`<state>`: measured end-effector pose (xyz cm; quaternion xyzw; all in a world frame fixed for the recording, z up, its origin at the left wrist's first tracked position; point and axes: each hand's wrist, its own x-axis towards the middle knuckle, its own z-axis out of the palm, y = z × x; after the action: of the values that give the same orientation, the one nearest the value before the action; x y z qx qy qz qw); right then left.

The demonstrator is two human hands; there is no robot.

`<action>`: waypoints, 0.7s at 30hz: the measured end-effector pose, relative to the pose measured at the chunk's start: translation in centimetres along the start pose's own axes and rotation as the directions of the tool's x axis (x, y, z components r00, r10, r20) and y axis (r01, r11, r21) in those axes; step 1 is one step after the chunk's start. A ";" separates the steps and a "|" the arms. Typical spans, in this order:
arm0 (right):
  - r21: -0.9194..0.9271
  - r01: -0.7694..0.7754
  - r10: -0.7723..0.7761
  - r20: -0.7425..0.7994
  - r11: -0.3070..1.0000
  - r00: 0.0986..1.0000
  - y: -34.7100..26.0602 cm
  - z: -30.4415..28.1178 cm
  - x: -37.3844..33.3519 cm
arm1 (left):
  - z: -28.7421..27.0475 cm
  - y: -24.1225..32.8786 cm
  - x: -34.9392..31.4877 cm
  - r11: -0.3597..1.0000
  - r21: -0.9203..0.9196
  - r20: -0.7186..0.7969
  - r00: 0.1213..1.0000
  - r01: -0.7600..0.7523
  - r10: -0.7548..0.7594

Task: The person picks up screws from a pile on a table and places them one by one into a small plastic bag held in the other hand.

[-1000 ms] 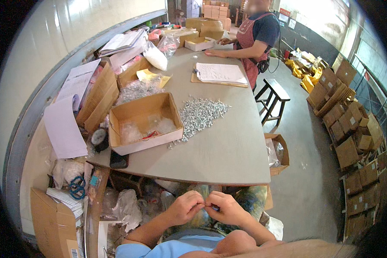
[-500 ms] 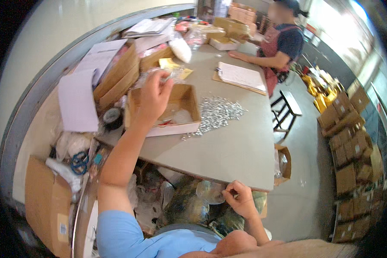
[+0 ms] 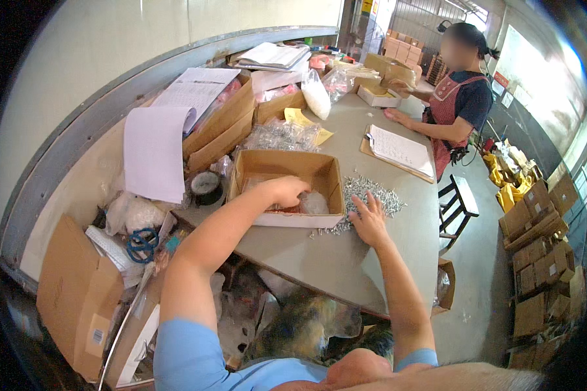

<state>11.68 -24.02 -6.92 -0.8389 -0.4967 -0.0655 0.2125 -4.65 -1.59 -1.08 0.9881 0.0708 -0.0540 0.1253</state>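
Observation:
An open cardboard box (image 3: 287, 220) with white outer sides stands on the grey table. My left hand (image 3: 288, 190) reaches over its near side, fingers curled down inside. Whatever those fingers hold is hidden; beside them lies a clear plastic bag (image 3: 314, 202). To the right of the box spreads a heap of small silvery metal pieces, like screws (image 3: 378, 194). At the heap's near right edge is my right hand (image 3: 370, 220), fingers spread, with nothing seen in its grasp.
Clear plastic bags (image 3: 284, 135) are piled behind the box. A clipboard with paper (image 3: 401, 152) lies on the far right of the table (image 3: 398, 274). A co-worker (image 3: 460, 98) stands beyond it, near a black stool (image 3: 460, 205). A black tape roll (image 3: 206, 187) sits left of the box.
My left hand has dropped from above the box to inside it. My right hand has moved from the table's near edge, beside a clear bag, forward to the heap. The view has shifted.

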 end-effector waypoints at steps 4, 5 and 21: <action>0.030 0.060 -0.062 0.074 0.998 0.995 -0.9 1.5 0.6 | 0.3 0.1 2.2 0.997 -0.047 -0.074 0.995 -0.067 0.063; 0.098 0.083 -0.093 0.100 0.992 0.991 -0.5 1.4 0.6 | 0.1 0.5 3.0 0.996 -0.045 -0.050 0.996 -0.073 0.070; -0.161 -0.030 0.054 0.146 0.987 0.988 -3.2 -5.2 -15.5 | -1.0 0.3 1.8 0.988 -0.127 -0.394 0.919 -0.091 0.034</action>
<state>1.74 -37.33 -6.28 -0.8661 -0.4865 -0.0370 0.1089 -2.71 -1.43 -0.26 0.9692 0.0664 0.1533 0.1809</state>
